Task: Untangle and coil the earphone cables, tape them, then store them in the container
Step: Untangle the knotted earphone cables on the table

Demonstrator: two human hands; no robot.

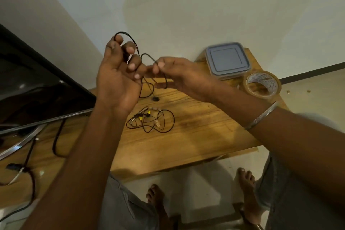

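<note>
My left hand is raised above the wooden table with loops of a black earphone cable wound round its curled fingers. Just to its right, my right hand pinches the same cable between thumb and fingertips. Cable slack hangs down to an earbud lying on the table. A second tangled earphone cable with yellow tips lies on the table below the hands. The lidded plastic container sits at the far right corner. A roll of clear tape stands beside it.
A dark screen on a metal stand fills the left side, with thick black cords trailing over the wood below it. A pale wall rises behind the table. My bare feet rest on the floor under the table's near edge.
</note>
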